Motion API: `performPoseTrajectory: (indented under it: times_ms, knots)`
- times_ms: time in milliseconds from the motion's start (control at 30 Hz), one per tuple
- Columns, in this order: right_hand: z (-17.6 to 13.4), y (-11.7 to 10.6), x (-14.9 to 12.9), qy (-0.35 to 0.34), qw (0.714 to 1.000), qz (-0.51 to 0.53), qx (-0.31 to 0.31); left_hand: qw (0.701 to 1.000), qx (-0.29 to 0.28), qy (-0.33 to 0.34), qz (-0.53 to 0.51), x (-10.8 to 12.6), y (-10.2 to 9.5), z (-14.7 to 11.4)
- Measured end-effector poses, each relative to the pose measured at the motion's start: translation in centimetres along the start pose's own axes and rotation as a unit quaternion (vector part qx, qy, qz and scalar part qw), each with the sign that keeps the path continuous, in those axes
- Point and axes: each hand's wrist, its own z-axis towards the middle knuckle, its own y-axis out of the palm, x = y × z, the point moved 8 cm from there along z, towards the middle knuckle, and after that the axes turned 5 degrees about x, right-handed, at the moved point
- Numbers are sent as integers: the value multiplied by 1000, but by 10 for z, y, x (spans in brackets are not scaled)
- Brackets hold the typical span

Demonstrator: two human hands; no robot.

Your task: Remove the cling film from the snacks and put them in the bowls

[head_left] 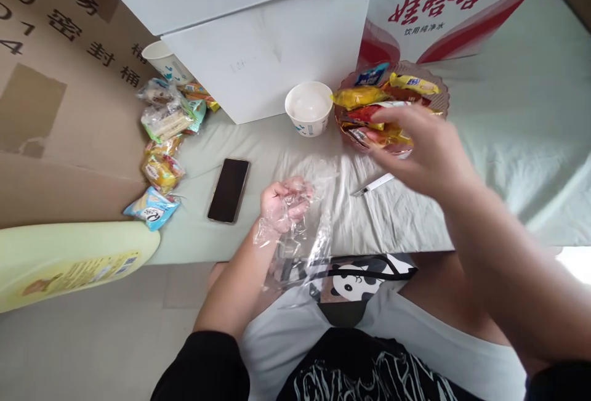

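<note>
My left hand is closed on a clear plastic bag, whose loose film hangs to the right and down past the table's front edge. Part of the film lies over my wrist. Over the front right of a scalloped see-through bowl, my right hand is open, thumb and fingers apart with nothing between them. Wrapped snacks fill the bowl, among them a yellow packet and a red packet. Whether my fingertips touch any packet, I cannot tell. Below that hand lies a white pen-like cutter, partly hidden.
A paper cup stands left of the bowl, before a white box. A phone lies on the cloth. Several snacks and another cup line the cardboard box. A pale yellow bottle lies at left.
</note>
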Motion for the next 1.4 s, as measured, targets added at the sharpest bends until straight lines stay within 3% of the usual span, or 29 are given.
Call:
performPoseTrajectory:
  times_ms: [67,167,333,400,500,600,700,767,867,933,1000,1067,1200,1300,1400]
  knots:
    - [-30,25,-15,-23,994,94,-46,998,-19,-35,38,-11,2,-6]
    - [-62,62,-26,-21,964,238,-118,993,6,-30,113,-24,2,-24]
    - [-78,94,-12,89,894,390,-202,987,64,53,137,-20,-3,-46]
    - [-76,91,3,158,890,391,-172,987,38,73,141,-8,-4,-35]
    - [-76,80,25,249,884,388,-77,986,-28,73,147,13,-6,-8]
    - [-79,71,38,304,884,355,-16,984,-21,88,154,31,-19,4]
    - [-79,62,47,323,893,313,31,974,-12,36,221,22,-30,0]
    - [-79,57,53,330,896,293,48,959,32,31,279,18,-41,-3]
    - [-82,54,60,345,899,267,47,943,161,153,247,39,-59,-7]
    - [-84,56,63,352,897,267,34,939,195,229,165,51,-64,-8]
    - [-85,58,64,346,895,281,25,949,166,230,137,50,-60,-4]
    - [-84,60,62,327,897,297,16,957,135,186,176,41,-55,2]
    - [-80,66,56,259,925,273,-46,952,124,165,227,37,-55,2]
    - [-77,60,57,220,943,248,-44,946,87,142,278,33,-54,1]
    - [-80,57,64,231,918,321,-37,941,70,136,302,34,-56,-3]
